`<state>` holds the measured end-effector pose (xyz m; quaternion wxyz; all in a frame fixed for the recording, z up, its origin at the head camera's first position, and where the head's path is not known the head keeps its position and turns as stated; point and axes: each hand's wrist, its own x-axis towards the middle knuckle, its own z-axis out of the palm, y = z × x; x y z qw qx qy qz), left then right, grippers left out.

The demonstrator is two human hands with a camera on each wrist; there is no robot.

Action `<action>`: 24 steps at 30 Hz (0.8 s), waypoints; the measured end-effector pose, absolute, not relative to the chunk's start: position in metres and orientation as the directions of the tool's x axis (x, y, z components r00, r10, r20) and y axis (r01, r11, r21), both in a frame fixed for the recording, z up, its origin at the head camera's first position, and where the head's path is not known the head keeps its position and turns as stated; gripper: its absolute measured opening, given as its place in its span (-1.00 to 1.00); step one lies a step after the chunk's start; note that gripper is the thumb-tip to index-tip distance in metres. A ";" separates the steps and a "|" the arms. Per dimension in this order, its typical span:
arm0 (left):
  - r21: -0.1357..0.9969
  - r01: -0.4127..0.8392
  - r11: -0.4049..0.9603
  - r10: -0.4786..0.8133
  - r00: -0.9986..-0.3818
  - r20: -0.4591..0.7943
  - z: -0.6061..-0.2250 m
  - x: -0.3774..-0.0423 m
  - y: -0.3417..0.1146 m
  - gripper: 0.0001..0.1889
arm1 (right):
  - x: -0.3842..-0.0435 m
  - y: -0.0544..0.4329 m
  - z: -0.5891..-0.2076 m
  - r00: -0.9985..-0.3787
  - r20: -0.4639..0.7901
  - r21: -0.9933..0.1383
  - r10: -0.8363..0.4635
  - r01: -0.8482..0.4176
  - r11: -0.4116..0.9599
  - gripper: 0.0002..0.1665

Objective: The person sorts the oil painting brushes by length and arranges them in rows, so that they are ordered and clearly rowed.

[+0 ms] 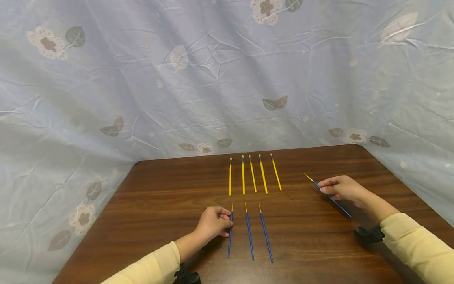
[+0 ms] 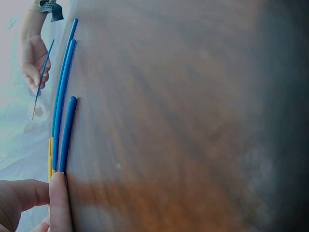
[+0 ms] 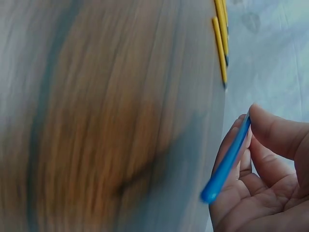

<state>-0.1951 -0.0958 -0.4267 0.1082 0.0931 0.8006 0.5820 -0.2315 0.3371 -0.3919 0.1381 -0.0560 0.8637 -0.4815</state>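
My right hand [image 1: 342, 188] pinches a thin blue paintbrush [image 1: 340, 206] between thumb and fingers, over the right side of the table. Its yellow-gold tip points up and to the left; in the right wrist view the rounded blue handle end [image 3: 217, 186] comes toward the camera, with its shadow on the wood. My left hand [image 1: 212, 223] pinches the leftmost blue paintbrush [image 1: 229, 244] of the near row by its upper part, the handle pointing toward me. To its right lie a second blue paintbrush [image 1: 250, 234] and a third blue paintbrush [image 1: 266, 236], tips away from me.
Behind the blue row, several yellow paintbrushes [image 1: 243, 177] lie side by side, bristles toward the far edge. The brown wooden table [image 1: 159, 189] is bordered by a hanging floral curtain [image 1: 213, 79] at the back and sides. Each wrist wears a black device [image 1: 369, 235].
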 end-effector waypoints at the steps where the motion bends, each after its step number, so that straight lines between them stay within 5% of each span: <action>1: 0.952 0.024 0.305 0.275 -0.959 -0.064 -0.427 -0.195 -0.096 -0.73 | -0.231 0.335 -0.392 -0.954 -0.185 -0.850 -0.236 0.035 0.526 -0.41; 24: 0.946 0.025 0.322 0.265 -0.962 -0.065 -0.425 -0.196 -0.095 -0.75 | -0.218 0.269 -0.390 -0.941 -0.210 -0.901 -0.267 0.080 0.426 -0.50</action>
